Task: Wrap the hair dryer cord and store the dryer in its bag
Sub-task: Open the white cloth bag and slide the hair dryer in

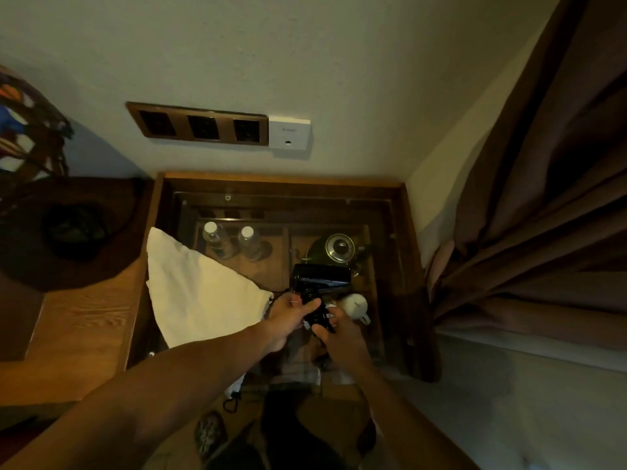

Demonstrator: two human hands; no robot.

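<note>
**Dryer held over the tray, bag to its left**

I see both hands gripping the black hair dryer (pixel 321 278): left hand (pixel 291 317) curled round the handle, right hand (pixel 334 329) pinching the cord (pixel 320 318). The white bag (pixel 200 290) lies beside them on the desk (pixel 84 320). The wooden tray (pixel 281 232) holds two bottles (pixel 230 240) and a kettle (pixel 334 251). Curtain (pixel 529 215) crowds the right edge.

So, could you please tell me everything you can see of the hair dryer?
The hair dryer is black and glossy, plastic by its look. Its barrel lies crosswise above the hands, over the glass-topped cabinet. The left hand grips the handle; the right hand holds black cord bunched at the handle. It is not yet in the white bag.
</note>
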